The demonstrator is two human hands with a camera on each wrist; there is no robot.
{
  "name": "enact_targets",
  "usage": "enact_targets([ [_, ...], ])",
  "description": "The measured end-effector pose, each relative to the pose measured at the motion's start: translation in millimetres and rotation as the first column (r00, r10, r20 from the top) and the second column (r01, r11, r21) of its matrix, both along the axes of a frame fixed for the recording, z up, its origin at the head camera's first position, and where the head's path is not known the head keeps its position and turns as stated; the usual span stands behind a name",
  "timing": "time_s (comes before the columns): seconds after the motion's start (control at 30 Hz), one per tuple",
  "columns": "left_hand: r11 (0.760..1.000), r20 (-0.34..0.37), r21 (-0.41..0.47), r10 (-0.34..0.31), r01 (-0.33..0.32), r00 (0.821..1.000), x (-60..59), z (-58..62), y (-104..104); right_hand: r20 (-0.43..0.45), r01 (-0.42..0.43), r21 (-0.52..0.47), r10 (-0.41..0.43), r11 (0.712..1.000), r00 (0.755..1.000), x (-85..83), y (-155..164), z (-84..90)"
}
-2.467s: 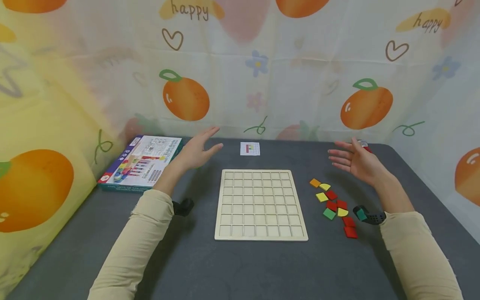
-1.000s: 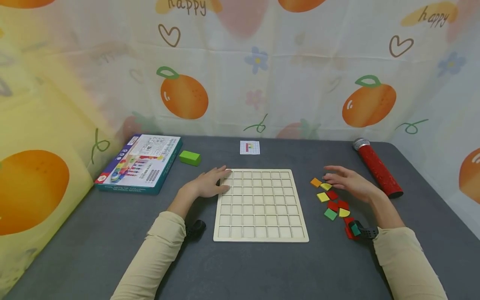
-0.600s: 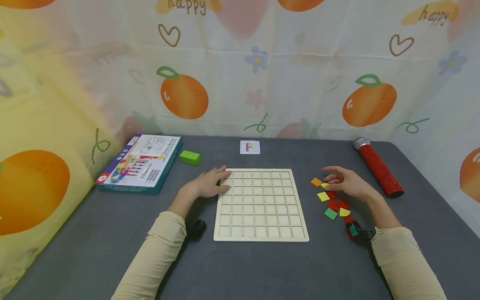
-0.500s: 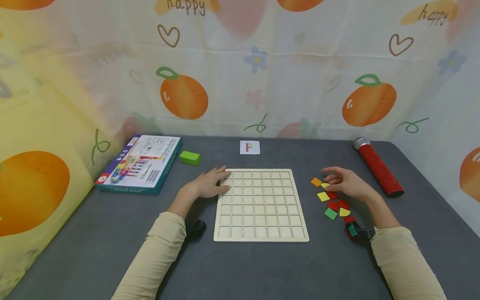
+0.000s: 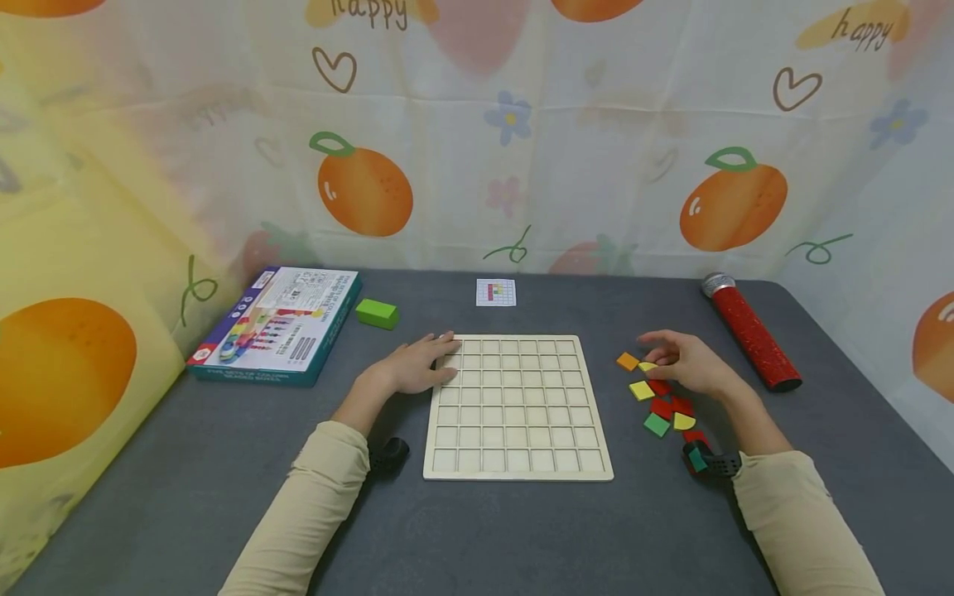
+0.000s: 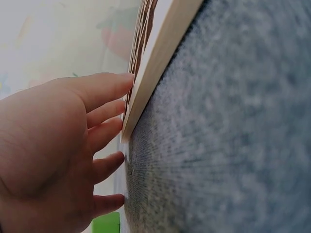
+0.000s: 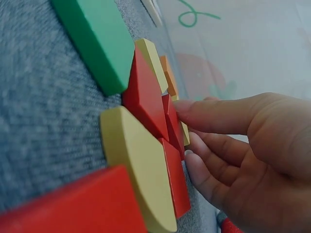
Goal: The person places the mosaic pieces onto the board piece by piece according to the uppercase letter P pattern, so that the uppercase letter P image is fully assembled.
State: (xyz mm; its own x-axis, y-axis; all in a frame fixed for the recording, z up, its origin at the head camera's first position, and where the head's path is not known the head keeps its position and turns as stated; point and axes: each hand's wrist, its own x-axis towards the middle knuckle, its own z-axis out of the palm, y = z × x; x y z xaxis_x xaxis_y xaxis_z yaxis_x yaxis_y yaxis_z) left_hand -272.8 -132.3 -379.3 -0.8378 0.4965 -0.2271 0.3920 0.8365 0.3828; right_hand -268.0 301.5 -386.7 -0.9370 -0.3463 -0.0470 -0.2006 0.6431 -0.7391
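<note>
My left hand [image 5: 408, 366] rests with spread fingers on the left edge of a pale wooden board [image 5: 517, 478] divided into square cells. In the left wrist view, thumb and fingertips touch the board's rim. On the right, my right hand [image 5: 689, 362] pinches a rounded yellow tile [image 5: 646, 366] between thumb and fingers, partly hidden by them. Around it lie an orange tile [image 5: 628, 361], a square yellow tile [image 5: 641, 391], several red tiles [image 5: 660, 408], a green tile [image 5: 657, 425] and another rounded yellow tile [image 5: 683, 421].
A small card [image 5: 496, 292] printed with a coloured grid lies behind the board. Back left are a flat box [image 5: 291, 323] and a green block [image 5: 377, 314]. A red microphone [image 5: 756, 335] lies right of my right hand. A printed curtain [image 5: 581, 165] hangs behind the table.
Both hands have come down from the air: the left onto the board's edge, the right to the tiles. The right thumb and fingers have closed on the rounded yellow tile.
</note>
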Motion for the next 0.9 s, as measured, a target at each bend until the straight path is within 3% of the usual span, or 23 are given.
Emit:
enact_targets([
  [0.67, 0.998, 0.005, -0.007, -0.058, 0.058, 0.998, -2.2, -1.7, 3.7, 0.011, 0.025, 0.093, -0.026, 0.995, 1.0, -3.2, 5.6, -1.8],
  [0.9, 0.999, 0.018, 0.006, -0.038, 0.038, 0.999, -2.4, -2.3, 3.7, 0.017, 0.043, 0.116, -0.045, 0.992, 0.999, -2.2, 5.8, 0.0],
])
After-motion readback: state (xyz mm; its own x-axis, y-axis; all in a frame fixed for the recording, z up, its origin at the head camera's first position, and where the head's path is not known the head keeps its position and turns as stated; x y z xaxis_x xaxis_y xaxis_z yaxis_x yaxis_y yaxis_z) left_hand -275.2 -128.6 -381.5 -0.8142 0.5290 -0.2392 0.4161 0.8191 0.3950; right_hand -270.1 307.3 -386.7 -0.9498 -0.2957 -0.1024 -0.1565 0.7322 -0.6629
